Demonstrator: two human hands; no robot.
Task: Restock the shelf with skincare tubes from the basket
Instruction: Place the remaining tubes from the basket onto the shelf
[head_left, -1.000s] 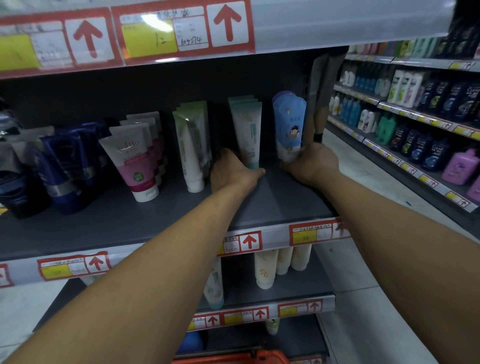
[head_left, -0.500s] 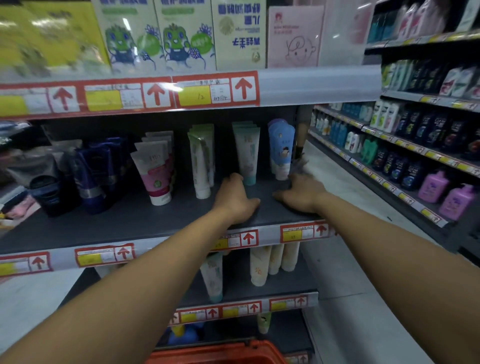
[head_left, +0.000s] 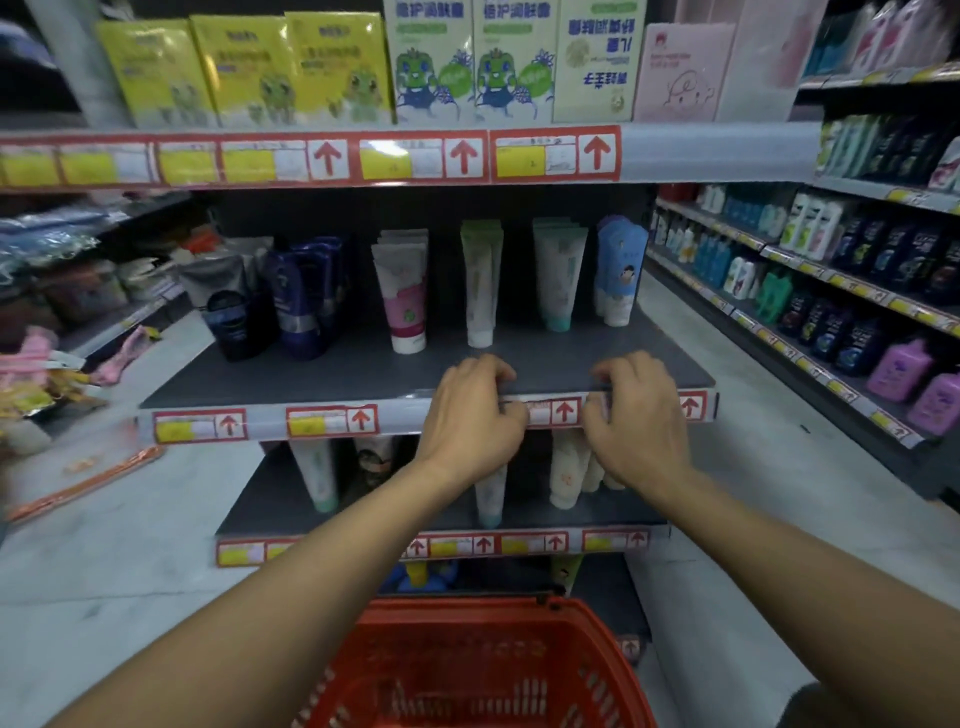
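Note:
Skincare tubes stand in rows on the dark middle shelf: a pink-and-white tube, a pale green tube, a teal-capped tube and a blue tube. My left hand and my right hand hover at the shelf's front edge with fingers loosely curled, holding nothing. The orange basket sits low in front of me; I cannot see any tubes inside it.
Dark blue tubes and a black pouch stand at the shelf's left. Boxed products fill the shelf above, more tubes the one below. A bottle-lined aisle shelf runs along the right.
Both hands have drawn back from the tubes at the rear of the shelf to its front edge. The view has pulled away, bringing the basket and upper shelf into sight.

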